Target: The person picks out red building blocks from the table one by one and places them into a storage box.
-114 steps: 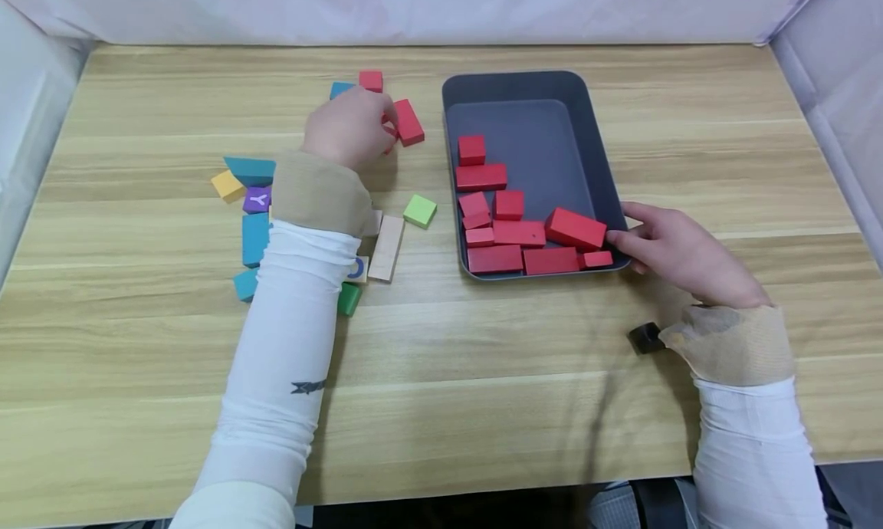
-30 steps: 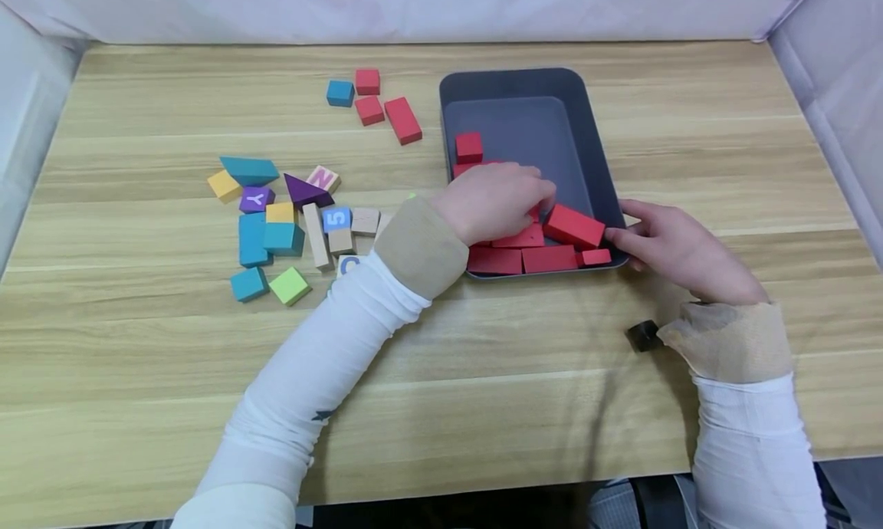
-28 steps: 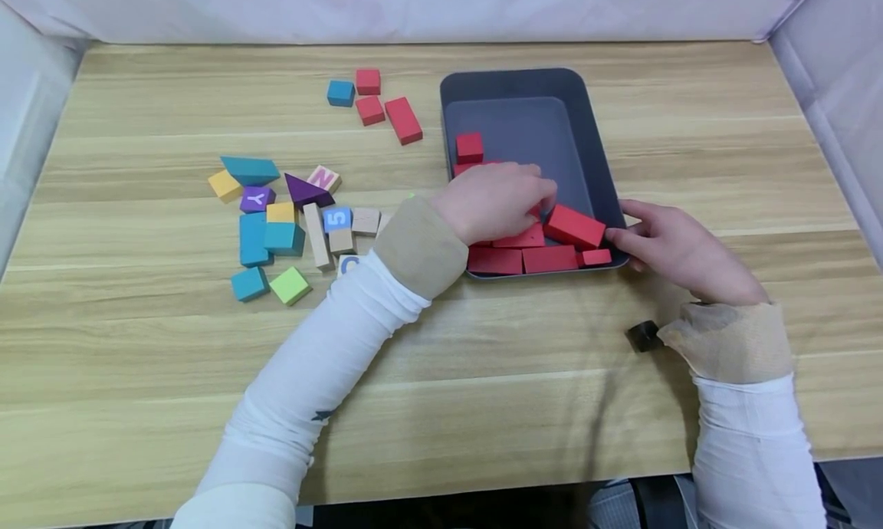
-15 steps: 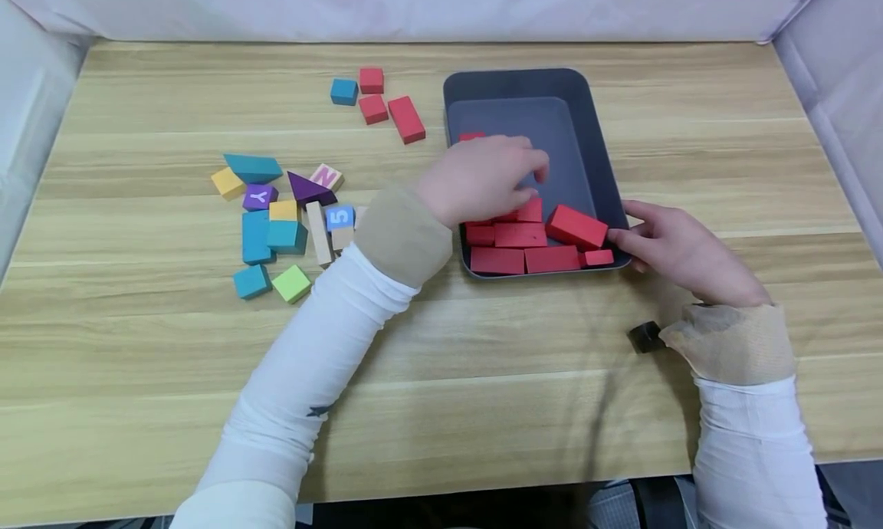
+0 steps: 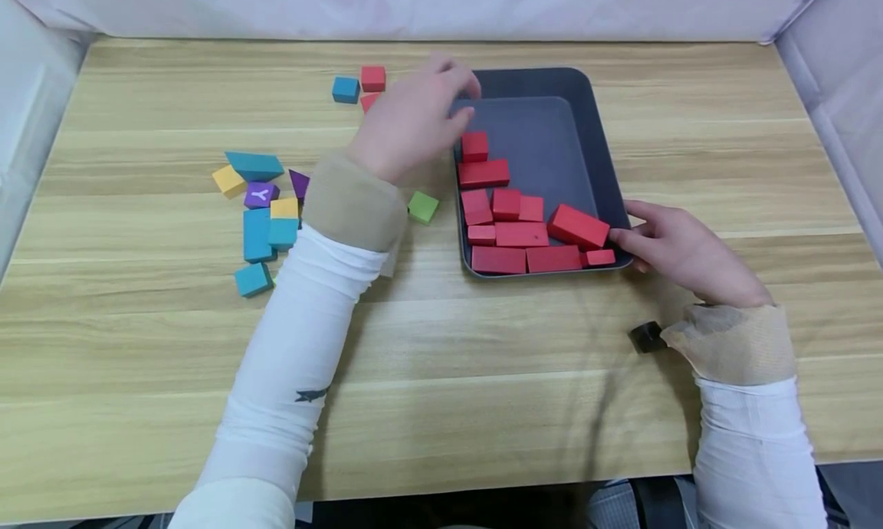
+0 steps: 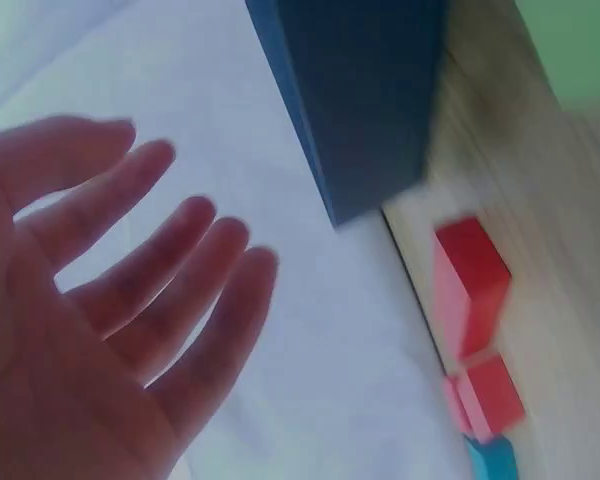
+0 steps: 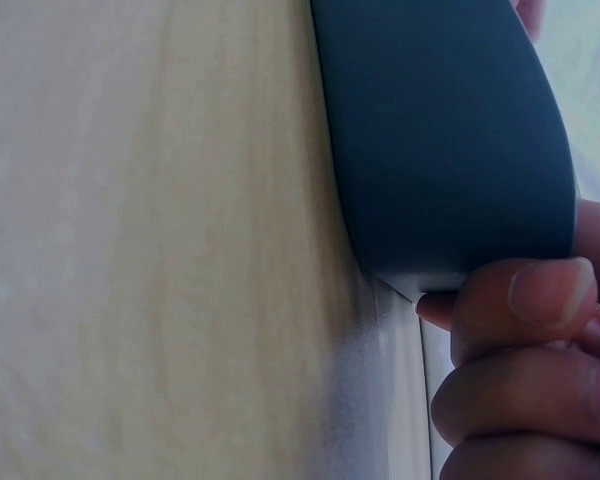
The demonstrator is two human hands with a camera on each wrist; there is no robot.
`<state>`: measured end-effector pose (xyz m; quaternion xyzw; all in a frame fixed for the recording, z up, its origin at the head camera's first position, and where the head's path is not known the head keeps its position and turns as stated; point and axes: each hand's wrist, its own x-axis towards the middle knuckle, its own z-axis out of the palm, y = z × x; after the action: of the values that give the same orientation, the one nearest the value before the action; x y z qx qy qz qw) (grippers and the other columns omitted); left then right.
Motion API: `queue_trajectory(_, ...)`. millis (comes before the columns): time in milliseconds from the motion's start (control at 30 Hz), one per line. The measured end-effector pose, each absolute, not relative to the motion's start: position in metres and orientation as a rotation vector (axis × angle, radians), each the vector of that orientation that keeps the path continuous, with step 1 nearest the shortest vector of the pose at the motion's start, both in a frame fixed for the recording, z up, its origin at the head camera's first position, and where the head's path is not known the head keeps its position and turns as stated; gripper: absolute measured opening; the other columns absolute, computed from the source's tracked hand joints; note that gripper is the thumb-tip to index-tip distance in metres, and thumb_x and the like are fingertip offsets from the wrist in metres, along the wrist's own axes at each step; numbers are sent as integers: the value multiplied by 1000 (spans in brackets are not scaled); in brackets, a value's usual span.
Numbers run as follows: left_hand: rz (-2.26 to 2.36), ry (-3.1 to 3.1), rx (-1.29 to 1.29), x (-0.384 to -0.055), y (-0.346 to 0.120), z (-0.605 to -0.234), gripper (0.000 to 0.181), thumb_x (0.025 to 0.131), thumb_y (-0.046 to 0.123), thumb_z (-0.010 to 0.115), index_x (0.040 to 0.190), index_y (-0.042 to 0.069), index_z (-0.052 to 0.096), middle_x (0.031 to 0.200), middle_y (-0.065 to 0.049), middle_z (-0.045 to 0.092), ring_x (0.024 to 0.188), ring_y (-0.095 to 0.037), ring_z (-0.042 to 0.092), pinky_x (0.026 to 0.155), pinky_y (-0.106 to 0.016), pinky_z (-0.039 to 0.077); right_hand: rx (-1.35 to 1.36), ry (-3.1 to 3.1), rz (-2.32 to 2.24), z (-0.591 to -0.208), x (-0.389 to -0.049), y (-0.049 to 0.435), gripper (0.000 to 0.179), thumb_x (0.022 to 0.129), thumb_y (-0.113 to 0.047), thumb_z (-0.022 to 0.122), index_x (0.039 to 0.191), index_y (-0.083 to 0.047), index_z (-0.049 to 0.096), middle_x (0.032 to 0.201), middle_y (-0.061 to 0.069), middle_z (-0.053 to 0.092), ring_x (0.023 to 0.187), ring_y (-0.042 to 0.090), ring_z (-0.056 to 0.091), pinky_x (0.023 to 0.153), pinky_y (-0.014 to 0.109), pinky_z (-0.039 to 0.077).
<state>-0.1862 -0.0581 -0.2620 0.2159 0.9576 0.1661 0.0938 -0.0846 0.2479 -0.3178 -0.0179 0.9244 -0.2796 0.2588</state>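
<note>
A dark grey tray (image 5: 552,138) holds many red blocks (image 5: 520,234), gathered along its left wall and near end. My left hand (image 5: 414,119) is raised over the tray's far left edge, fingers spread and loosely bent with nothing in them. The left wrist view shows that palm (image 6: 70,330) bare, apart from the tray wall (image 6: 365,110). My right hand (image 5: 679,249) grips the tray's near right corner, thumb at the rim; its curled fingers (image 7: 530,390) show against the wall in the right wrist view. A red cube (image 5: 373,78) lies beyond my left hand, which partly covers another.
Left of the tray lie a blue cube (image 5: 346,90), a light green block (image 5: 422,207), a purple Y block (image 5: 260,195), yellow blocks (image 5: 229,182) and teal blocks (image 5: 257,235). My left forearm hides part of this group. A small black object (image 5: 647,337) sits by my right wrist.
My left hand has risen out of the tray and moved back and left. One more small red block lies in the tray than 3.8 seconds ago. My right hand stays at the corner.
</note>
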Motion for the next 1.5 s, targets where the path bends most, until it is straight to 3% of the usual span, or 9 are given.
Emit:
queue_trajectory(267, 481, 2929, 377, -197, -78, -270, 39, 93, 30, 37, 130, 20, 46, 131, -2, 39, 108, -18, 46, 83, -35, 44, -46, 2512, -745, -317, -83, 248, 45, 91, -36, 47, 130, -16, 39, 66, 8, 58, 63, 21, 53, 54, 29, 34)
queue_trajectory(467, 310, 2791, 389, -202, -87, -278, 49, 92, 30, 36, 138, 15, 33, 141, -9, 28, 121, -30, 37, 92, -48, 36, -52, 2510, -753, -316, -82, 247, 43, 91, -37, 47, 128, -17, 40, 65, 9, 58, 62, 21, 53, 53, 29, 33)
queue_trajectory(600, 225, 2733, 420, -204, -91, -283, 51, 93, 32, 35, 141, 18, 27, 143, -10, 24, 123, -35, 31, 92, -52, 34, -59, 2515, -752, -316, -83, 245, 43, 91, -36, 47, 129, -17, 40, 67, 8, 59, 63, 20, 54, 55, 28, 34)
queue_trajectory(733, 186, 2702, 464, -203, -92, -287, 48, 93, 31, 34, 140, 20, 30, 142, -12, 26, 123, -35, 29, 93, -52, 33, -73, 2507, -756, -316, -83, 245, 47, 91, -35, 47, 132, -15, 37, 68, 7, 59, 62, 20, 54, 56, 27, 35)
queue_trajectory(900, 199, 2663, 527, -203, -91, -289, 41, 92, 27, 40, 131, 16, 46, 135, -13, 32, 118, -30, 33, 94, -46, 33, -85, 2507, -759, -315, -84, 245, 45, 91, -34, 47, 131, -13, 38, 66, 7, 58, 60, 20, 53, 54, 27, 33)
queue_trajectory(1067, 255, 2688, 464, -203, -91, -289, 29, 90, 22, 47, 112, 10, 59, 126, -13, 35, 105, -26, 40, 85, -39, 40, -48, 2510, -748, -313, -83, 247, 48, 91, -36, 47, 133, -16, 37, 68, 8, 59, 62, 20, 54, 55, 28, 34)
queue_trajectory(1267, 290, 2724, 328, -204, -91, -288, 22, 88, 16, 48, 103, 8, 62, 112, -12, 42, 94, -25, 45, 73, -34, 42, -40, 2510, -751, -313, -82, 249, 47, 90, -37, 47, 131, -16, 38, 68, 8, 59, 63, 21, 54, 54, 28, 34)
queue_trajectory(1500, 300, 2692, 251, -205, -93, -287, 27, 89, 14, 46, 108, 9, 64, 105, -9, 57, 92, -24, 48, 68, -32, 43, -41, 2510, -760, -313, -81, 250, 42, 91, -36, 47, 128, -17, 40, 65, 9, 57, 61, 22, 52, 49, 29, 31)
